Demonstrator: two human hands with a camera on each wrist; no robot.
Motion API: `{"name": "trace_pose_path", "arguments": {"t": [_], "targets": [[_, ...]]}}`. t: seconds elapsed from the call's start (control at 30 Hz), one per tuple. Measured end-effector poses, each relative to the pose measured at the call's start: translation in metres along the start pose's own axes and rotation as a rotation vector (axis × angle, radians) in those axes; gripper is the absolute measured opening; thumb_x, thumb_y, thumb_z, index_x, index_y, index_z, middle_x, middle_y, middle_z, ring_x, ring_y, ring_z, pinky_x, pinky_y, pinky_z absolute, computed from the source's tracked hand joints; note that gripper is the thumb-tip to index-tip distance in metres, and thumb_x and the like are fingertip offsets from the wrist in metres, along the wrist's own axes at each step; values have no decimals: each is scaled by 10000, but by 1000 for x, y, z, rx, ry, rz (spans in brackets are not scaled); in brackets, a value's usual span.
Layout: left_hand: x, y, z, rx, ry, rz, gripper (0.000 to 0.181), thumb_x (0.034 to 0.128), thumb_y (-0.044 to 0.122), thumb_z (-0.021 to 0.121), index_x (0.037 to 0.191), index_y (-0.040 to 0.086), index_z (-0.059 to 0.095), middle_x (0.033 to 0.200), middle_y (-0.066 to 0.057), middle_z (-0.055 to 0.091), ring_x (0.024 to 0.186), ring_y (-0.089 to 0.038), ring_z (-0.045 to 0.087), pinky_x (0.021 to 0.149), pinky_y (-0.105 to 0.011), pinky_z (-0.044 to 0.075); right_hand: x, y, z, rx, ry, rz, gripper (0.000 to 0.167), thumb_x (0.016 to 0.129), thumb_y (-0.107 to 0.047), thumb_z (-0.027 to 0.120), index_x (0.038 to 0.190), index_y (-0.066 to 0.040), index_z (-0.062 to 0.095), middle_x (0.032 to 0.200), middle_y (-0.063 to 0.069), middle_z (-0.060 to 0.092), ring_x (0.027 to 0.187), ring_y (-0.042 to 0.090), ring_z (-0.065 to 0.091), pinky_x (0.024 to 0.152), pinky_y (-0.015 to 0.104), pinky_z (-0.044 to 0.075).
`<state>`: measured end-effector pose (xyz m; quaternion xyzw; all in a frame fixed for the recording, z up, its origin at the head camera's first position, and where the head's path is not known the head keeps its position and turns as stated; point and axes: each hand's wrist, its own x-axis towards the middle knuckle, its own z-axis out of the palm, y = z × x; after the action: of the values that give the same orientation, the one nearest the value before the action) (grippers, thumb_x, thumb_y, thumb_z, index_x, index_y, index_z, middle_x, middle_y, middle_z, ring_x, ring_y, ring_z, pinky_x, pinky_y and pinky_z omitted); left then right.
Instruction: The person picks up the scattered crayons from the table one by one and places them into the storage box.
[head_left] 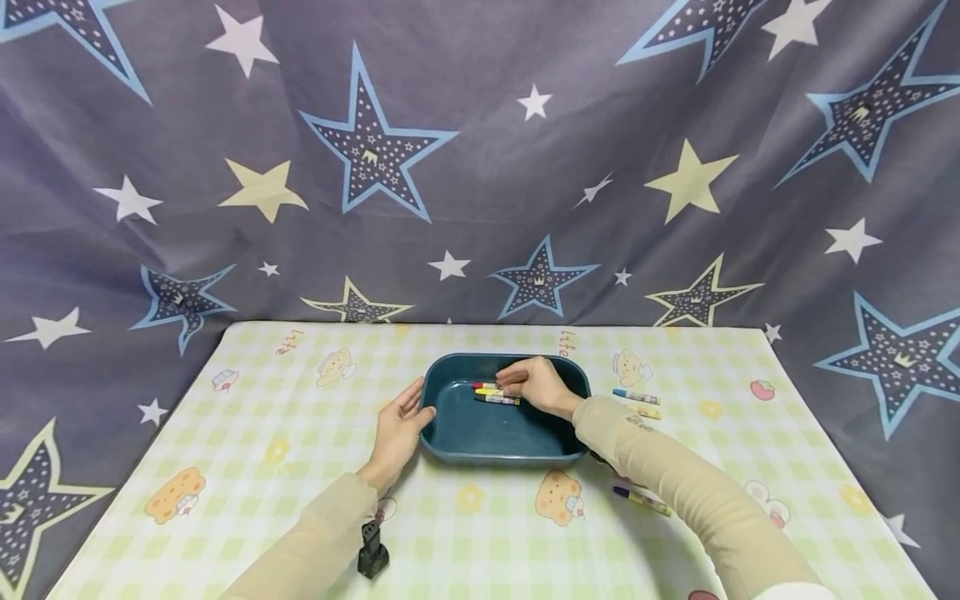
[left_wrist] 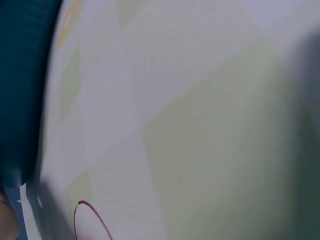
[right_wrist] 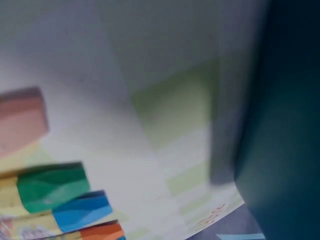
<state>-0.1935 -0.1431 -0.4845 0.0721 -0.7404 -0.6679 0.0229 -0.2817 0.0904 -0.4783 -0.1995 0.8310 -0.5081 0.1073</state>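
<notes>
A dark teal plastic tray (head_left: 502, 457) lies on the table. My left hand (head_left: 397, 429) grips its left rim, thumb over the edge and fingers along the outside. Three crayons lie side by side on the tray's floor: a red crayon (head_left: 482, 385), a yellow crayon (head_left: 487, 392) and a black-tipped crayon (head_left: 497, 400). My right hand (head_left: 542, 385) reaches into the tray, with fingertips at the right ends of the red and yellow crayons. Whether it pinches one is hidden. In the left wrist view, only the tray's side (left_wrist: 22, 90) and a fingertip (left_wrist: 7, 220) show.
Right of the tray lie a blue-tipped crayon (head_left: 636, 397), an orange-tipped crayon (head_left: 647, 412) and, nearer me, a dark purple-tipped crayon (head_left: 642, 501). A green crayon (right_wrist: 55, 187) shows in the right wrist view. A small black device (head_left: 372, 550) is by the left forearm.
</notes>
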Motion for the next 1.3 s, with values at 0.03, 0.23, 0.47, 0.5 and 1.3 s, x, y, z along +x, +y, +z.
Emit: {"name": "trace_pose_path", "arguments": {"t": [0.03,0.23,0.47,0.5,1.3], "targets": [[0,0,0,-1,-2,1,553,857,35,568,1383,103,411,1410,-110,421,1288,-222,414,1024,-259,387,0,0,0,7,1,0,267,782,58,649,1046,29,676,997,190,682,914,267,664,718,228,576],[1,0,0,-4,-8,16,552,867,29,557,1391,94,397,1421,-105,408,1305,-225,390,1043,-260,368,-1,-2,0,26,14,0,266,782,51,651,1047,37,674,981,188,685,887,261,670,703,243,580],[4,4,0,-16,-13,17,546,872,29,557,1390,92,395,1422,-100,406,1304,-212,393,1028,-243,379,2,-6,-5,15,4,-9,245,795,9,659,1038,29,683,980,176,690,872,245,675,713,250,578],[4,5,1,-20,-15,22,546,873,28,556,1391,90,394,1423,-101,405,1304,-213,393,1026,-243,382,2,-7,-6,21,6,-13,247,796,0,661,1040,30,682,986,177,688,875,247,673,720,254,577],[2,1,-1,1,-9,39,545,876,22,549,1394,62,385,1429,-118,393,1311,-250,377,1046,-301,366,-52,-30,-78,147,149,-36,348,807,-185,695,1103,-5,664,1064,147,673,937,78,653,845,212,533]]}}
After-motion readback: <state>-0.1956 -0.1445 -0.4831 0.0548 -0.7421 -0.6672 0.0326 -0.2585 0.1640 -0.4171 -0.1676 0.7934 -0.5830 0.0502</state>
